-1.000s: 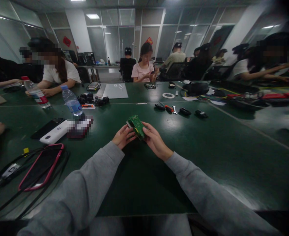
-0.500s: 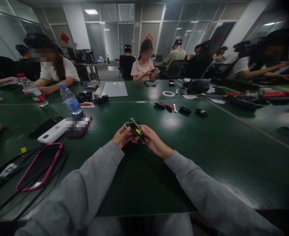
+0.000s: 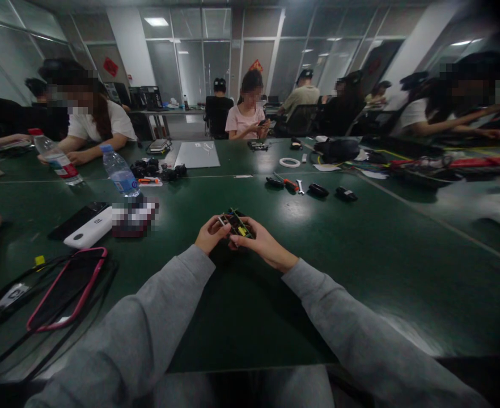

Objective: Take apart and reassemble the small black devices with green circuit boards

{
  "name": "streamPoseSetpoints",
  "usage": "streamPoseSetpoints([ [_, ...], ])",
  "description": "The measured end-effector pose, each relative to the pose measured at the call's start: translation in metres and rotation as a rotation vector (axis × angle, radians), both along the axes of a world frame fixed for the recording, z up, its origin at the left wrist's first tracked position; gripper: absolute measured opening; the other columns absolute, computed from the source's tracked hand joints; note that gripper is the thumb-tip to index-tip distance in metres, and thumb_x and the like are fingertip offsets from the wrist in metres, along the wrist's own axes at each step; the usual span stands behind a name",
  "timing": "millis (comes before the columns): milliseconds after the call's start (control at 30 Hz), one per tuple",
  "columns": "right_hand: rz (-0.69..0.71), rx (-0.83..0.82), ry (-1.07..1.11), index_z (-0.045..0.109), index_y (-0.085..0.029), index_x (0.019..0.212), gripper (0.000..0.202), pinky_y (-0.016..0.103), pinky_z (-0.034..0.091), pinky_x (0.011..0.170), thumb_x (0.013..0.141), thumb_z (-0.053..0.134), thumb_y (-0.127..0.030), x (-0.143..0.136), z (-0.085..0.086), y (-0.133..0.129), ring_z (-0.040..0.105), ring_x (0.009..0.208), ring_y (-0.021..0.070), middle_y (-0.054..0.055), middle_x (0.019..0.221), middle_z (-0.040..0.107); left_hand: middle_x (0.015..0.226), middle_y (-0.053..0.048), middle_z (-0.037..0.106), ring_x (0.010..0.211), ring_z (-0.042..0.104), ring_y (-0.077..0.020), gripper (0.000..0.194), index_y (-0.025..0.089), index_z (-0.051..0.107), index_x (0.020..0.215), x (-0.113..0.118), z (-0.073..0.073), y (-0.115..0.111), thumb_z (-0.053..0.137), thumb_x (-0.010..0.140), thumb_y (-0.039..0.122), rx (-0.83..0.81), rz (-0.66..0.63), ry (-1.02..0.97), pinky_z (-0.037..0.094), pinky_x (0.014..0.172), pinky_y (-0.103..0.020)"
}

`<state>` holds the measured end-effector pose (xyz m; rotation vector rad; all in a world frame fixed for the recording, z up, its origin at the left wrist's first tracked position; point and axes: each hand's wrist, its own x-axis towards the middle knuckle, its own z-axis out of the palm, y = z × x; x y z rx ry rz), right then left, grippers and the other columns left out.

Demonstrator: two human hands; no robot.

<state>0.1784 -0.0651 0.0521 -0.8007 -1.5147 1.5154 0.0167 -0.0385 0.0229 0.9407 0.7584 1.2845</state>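
A small green circuit board assembly (image 3: 242, 229) with a yellow part on it is held above the green table (image 3: 250, 317), near the middle of the view. My left hand (image 3: 211, 233) grips its left side, thumb on top. My right hand (image 3: 263, 241) is closed round its right side, with the thumb laid across the near edge. The fingers under the assembly are mostly hidden.
Phones, a white power bank (image 3: 89, 226), cables and a clear bottle (image 3: 119, 173) lie or stand on the left. Beyond my hands are a screwdriver (image 3: 290, 185), a wrench (image 3: 300, 187) and black parts. Other people sit around the table.
The board assembly has been turned and tilted between my hands. My right thumb has come down to its near edge, and my left thumb has shifted too.
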Motion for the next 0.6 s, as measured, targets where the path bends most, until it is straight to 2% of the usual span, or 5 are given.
streamPoseSetpoints([
  [100, -0.078, 0.085, -0.012, 0.046, -0.019, 0.117, 0.054, 0.031, 0.055, 0.073, 0.073, 0.071, -0.038, -0.001, 0.004, 0.000, 0.060, 0.084, 0.0163, 0.007, 0.106, 0.056, 0.089, -0.006, 0.066, 0.071, 0.062, -0.0138, 0.053, 0.016, 0.062, 0.100, -0.002, 0.000, 0.002, 0.077, 0.057, 0.043, 0.036, 0.020, 0.024, 0.045, 0.061, -0.023],
  [233, -0.368, 0.279, -0.047, 0.037, -0.023, 0.127, 0.056, 0.033, 0.054, 0.073, 0.081, 0.061, -0.043, 0.010, 0.012, 0.009, 0.060, 0.075, 0.0149, 0.006, 0.105, 0.057, 0.088, -0.005, 0.067, 0.061, 0.060, -0.0091, 0.050, 0.020, 0.060, 0.110, -0.009, 0.000, 0.009, 0.061, 0.072, 0.054, 0.040, 0.089, 0.079, 0.042, 0.054, -0.019],
  [367, -0.610, 0.545, -0.248, 0.040, -0.022, 0.131, 0.055, 0.039, 0.047, 0.092, 0.083, 0.060, -0.041, 0.025, 0.018, 0.018, 0.057, 0.101, 0.0217, 0.008, 0.120, 0.053, 0.083, -0.004, 0.066, 0.058, 0.058, -0.0074, 0.047, 0.021, 0.063, 0.105, -0.017, -0.002, 0.019, 0.053, 0.076, 0.057, -0.037, 0.193, 0.124, 0.040, 0.050, -0.017],
  [467, -0.619, 0.689, -0.438, 0.044, -0.021, 0.131, 0.054, 0.041, 0.040, 0.101, 0.082, 0.061, -0.035, 0.026, 0.013, 0.022, 0.051, 0.113, 0.0233, 0.006, 0.126, 0.050, 0.083, -0.004, 0.066, 0.058, 0.058, -0.0079, 0.047, 0.021, 0.064, 0.103, -0.018, -0.003, 0.021, 0.054, 0.075, 0.058, -0.054, 0.190, 0.131, 0.040, 0.050, -0.018],
  [600, -0.581, 0.716, -0.618, 0.045, -0.018, 0.132, 0.057, 0.042, 0.042, 0.098, 0.080, 0.062, -0.031, 0.018, -0.002, 0.025, 0.052, 0.112, 0.0252, 0.009, 0.126, 0.051, 0.081, -0.005, 0.066, 0.060, 0.059, -0.0093, 0.047, 0.019, 0.066, 0.098, -0.018, -0.004, 0.020, 0.056, 0.074, 0.058, -0.046, 0.176, 0.161, 0.040, 0.052, -0.019],
])
